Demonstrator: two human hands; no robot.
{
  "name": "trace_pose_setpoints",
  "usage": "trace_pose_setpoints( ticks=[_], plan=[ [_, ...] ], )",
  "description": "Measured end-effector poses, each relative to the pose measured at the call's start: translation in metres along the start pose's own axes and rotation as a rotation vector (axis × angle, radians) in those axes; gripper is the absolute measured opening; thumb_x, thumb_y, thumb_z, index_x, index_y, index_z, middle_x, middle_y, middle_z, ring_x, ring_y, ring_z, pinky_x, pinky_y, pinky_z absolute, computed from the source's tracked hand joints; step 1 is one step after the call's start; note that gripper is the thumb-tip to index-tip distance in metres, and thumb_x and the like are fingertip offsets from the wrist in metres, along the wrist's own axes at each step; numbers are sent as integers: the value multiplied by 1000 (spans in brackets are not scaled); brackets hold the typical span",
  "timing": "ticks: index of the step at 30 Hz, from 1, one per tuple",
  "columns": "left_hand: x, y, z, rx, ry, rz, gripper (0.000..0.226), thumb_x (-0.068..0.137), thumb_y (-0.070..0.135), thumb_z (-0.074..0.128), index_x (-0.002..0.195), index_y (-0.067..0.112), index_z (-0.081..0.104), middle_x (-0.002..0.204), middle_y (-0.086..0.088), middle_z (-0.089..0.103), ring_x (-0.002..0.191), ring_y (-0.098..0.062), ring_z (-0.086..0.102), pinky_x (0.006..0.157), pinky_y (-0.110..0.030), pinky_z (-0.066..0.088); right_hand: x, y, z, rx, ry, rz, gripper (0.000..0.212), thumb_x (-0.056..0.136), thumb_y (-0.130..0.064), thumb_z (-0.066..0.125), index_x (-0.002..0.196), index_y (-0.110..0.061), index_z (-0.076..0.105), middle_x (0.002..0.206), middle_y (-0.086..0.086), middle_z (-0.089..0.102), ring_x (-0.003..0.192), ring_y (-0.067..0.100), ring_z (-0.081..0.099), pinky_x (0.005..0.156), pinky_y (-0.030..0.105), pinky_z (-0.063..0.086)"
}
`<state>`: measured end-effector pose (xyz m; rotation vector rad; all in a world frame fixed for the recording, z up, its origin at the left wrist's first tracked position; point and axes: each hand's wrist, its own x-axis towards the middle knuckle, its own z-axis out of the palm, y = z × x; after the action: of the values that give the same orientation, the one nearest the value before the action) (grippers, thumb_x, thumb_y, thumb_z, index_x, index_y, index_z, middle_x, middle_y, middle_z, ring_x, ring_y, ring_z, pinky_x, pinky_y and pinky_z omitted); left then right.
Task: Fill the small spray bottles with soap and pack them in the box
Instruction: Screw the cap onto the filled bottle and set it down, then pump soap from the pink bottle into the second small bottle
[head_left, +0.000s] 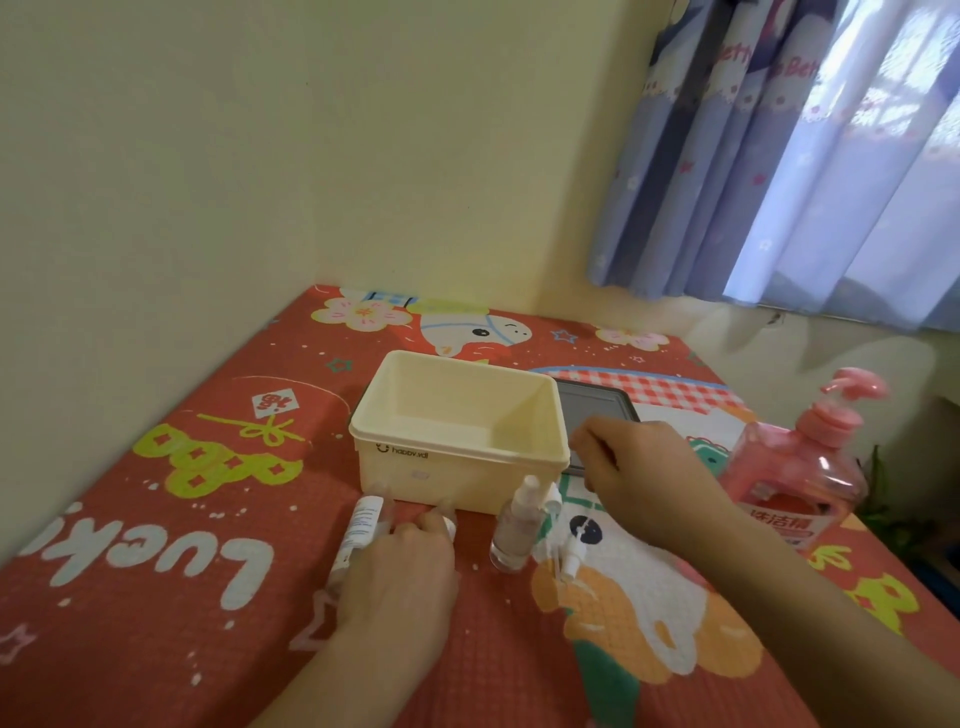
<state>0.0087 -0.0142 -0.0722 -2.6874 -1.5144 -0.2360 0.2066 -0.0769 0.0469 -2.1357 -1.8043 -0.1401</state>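
Note:
An empty cream plastic box (441, 480) stands open on the red printed mat. In front of it stands a small clear spray bottle (514, 532), upright with its white top on. Another small bottle with a white label (359, 530) lies to the left. My left hand (400, 577) rests palm-down beside it, fingers curled over a small bottle whose white cap (450, 526) shows at the fingertips. Loose white spray heads (571, 553) lie right of the upright bottle. My right hand (639, 473) hovers by the box's right rim, fingers bent; its contents are hidden.
A big pink pump bottle of soap (795, 467) stands at the right edge of the mat. A grey lid (592, 405) lies flat behind my right hand. Walls close in at the left and back, and a curtain (779, 156) hangs at the right.

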Motion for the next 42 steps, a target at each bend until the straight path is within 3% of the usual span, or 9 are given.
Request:
trace_pose_setpoints(
  ticks=[8,12,19,24,32,34,36,39,42],
  plan=[
    [-19,2,-15,-176,65,-67,64,82,55,13,129,30,48,109,8,60,111,-16,59,101,-38,49,-28,23,17,3,-3,147,21,100,-25,46,87,-22,61,68,-5,65,61,11,63,61,35,58],
    [-32,4,-47,-431,216,-113,42,88,51,48,121,25,49,99,10,57,102,-19,63,79,-33,52,-39,29,15,32,33,157,18,100,-26,49,90,-24,64,69,-8,66,62,10,64,61,34,59],
    [-36,17,-69,-827,421,-70,39,84,41,68,121,35,58,89,18,68,75,-5,66,66,-32,57,-48,31,-8,94,142,111,13,97,-21,56,89,-20,67,67,-5,68,61,13,66,61,42,58],
    [-28,35,-83,-1003,451,-12,35,82,41,71,99,65,52,91,40,65,78,9,67,63,-9,52,-54,33,-33,99,246,50,13,94,-18,58,86,-20,68,64,-5,67,56,12,62,57,41,55],
    [-12,66,-83,-1234,272,5,26,83,15,73,99,33,62,81,16,73,70,-4,71,64,-42,61,-60,41,-91,10,548,-51,7,88,-9,67,90,-13,72,76,-2,68,64,18,59,58,30,51],
    [-9,78,-89,-1243,231,31,22,84,12,73,96,28,62,77,22,72,67,0,69,62,-36,59,-58,50,-106,-12,606,-28,13,89,-9,65,98,-14,73,83,-5,67,68,13,57,62,16,43],
    [-8,84,-92,-1243,241,36,17,84,15,73,91,25,61,75,20,72,66,-2,68,63,-38,57,-53,62,-116,-23,619,15,19,92,-10,62,106,-14,73,97,-1,71,79,15,60,69,21,45],
    [-6,93,-98,-1269,248,45,11,81,31,66,86,25,58,71,1,70,63,-16,66,63,-48,55,-44,83,-127,-34,489,151,29,95,-12,55,120,-20,68,125,2,66,107,24,62,91,39,50],
    [-1,102,-100,-1276,219,58,14,86,34,64,83,23,56,70,-6,66,65,-25,62,64,-52,52,-39,104,-139,46,222,216,35,98,-13,51,128,-27,63,136,-4,56,120,20,54,103,39,41]
  ],
)
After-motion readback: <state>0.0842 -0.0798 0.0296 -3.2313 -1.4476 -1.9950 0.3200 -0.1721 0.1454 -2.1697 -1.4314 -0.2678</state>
